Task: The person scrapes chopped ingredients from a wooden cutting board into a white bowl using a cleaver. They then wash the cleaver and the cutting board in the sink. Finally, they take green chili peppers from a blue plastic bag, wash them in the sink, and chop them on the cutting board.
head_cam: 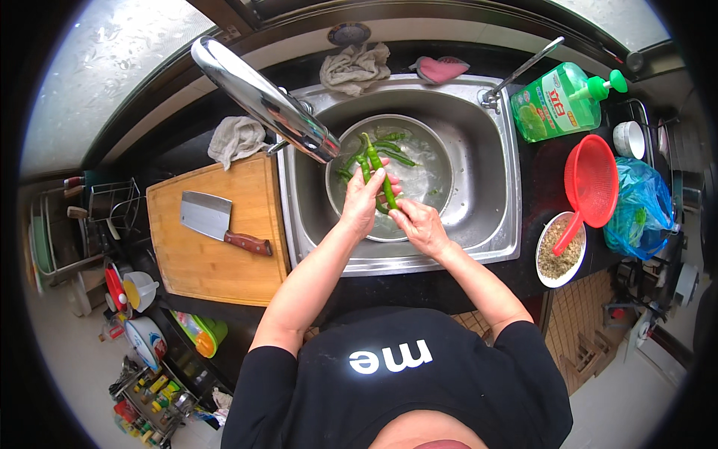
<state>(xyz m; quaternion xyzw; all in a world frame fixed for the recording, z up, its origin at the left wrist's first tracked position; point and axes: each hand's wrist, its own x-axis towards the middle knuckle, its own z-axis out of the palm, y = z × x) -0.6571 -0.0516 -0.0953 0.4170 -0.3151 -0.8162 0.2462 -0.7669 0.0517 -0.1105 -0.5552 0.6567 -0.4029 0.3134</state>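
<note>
My left hand (362,201) is closed around long green chili peppers (374,156), their upper ends sticking out past the fingers. At the lower end of one of them, my right hand (419,225) pinches with thumb and fingertips. Both hands are over a round metal basin (446,209) of water, which sits inside the stainless steel sink (483,168). More green chili peppers (395,151) lie in the basin's water, mostly beyond my hands. Part of the basin's near side is hidden by my hands.
A chrome faucet (263,95) leans over the sink's left side. The cleaver (206,212) lies on a wooden cutting board (168,264). To the right are a green soap bottle (561,104), a red strainer (593,174), a bowl (582,247) of brownish bits and a blue plastic bag (639,210).
</note>
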